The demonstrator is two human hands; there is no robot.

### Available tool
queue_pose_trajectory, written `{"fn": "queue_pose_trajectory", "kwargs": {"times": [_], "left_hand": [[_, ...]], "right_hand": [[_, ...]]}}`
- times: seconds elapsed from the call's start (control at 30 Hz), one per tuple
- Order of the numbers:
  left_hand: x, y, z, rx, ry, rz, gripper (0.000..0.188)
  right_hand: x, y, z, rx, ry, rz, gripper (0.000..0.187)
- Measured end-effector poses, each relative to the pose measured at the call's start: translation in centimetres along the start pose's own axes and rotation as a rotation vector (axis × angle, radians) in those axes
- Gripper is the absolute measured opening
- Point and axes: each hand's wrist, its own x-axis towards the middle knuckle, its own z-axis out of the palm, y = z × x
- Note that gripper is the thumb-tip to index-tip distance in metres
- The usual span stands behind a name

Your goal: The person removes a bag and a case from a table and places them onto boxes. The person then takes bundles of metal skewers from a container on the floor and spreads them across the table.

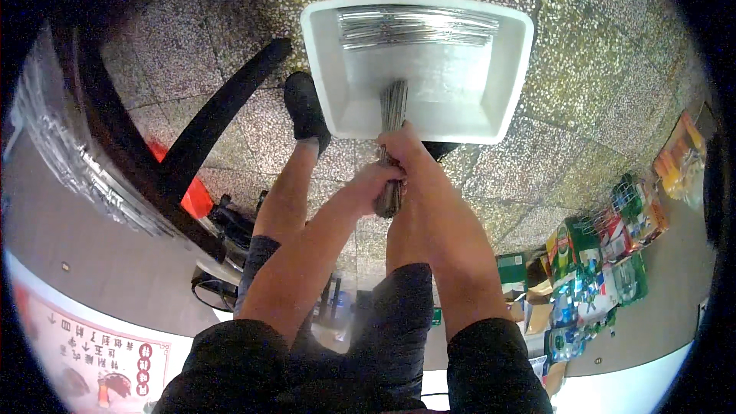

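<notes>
Both of my hands grip a thick bundle of metal skewers [394, 103], held over the near edge of a white plastic tub [512, 80]. My right hand [403, 144] wraps the bundle around its middle. Closer to me, my left hand [374, 185] is closed around its lower part, and the near ends stick out below that hand. More metal skewers [418, 27] lie side by side along the far side of the tub. Part of the grip is hidden behind my fingers.
A dark table edge and leg [222, 103] stand on the left, with more loose skewers [100, 176] on top. Red plastic [197, 198] shows beneath it. Boxes and bottles [575, 299] crowd the right side. The tub rests on a speckled tile floor [606, 107].
</notes>
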Motion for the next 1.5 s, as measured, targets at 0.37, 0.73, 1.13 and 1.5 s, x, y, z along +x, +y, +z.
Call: {"fn": "queue_pose_trajectory", "kwargs": {"times": [0.37, 0.73, 1.13, 1.5], "left_hand": [[-23.7, -7.3, 30.7, 1.106, -0.149, 0.727, 0.08], [-39.0, -11.5, 57.2, 1.02, -0.778, 1.276, 0.036], [-19.9, -34.8, 38.2, 0.417, -0.21, 0.051, 0.046], [-46.0, -21.6, 62.5, 0.648, -0.86, 1.577, 0.066]], "right_hand": [[-42.8, -13.3, -19.4, 0.717, 0.694, -0.257, 0.07], [-71.2, -20.1, -36.6, -0.216, 1.229, -0.523, 0.024], [-55.2, 19.8, -16.9, 0.643, 0.345, 0.297, 0.035], [-86.5, -20.5, -34.6, -0.04, 1.298, -0.851, 0.038]]}}
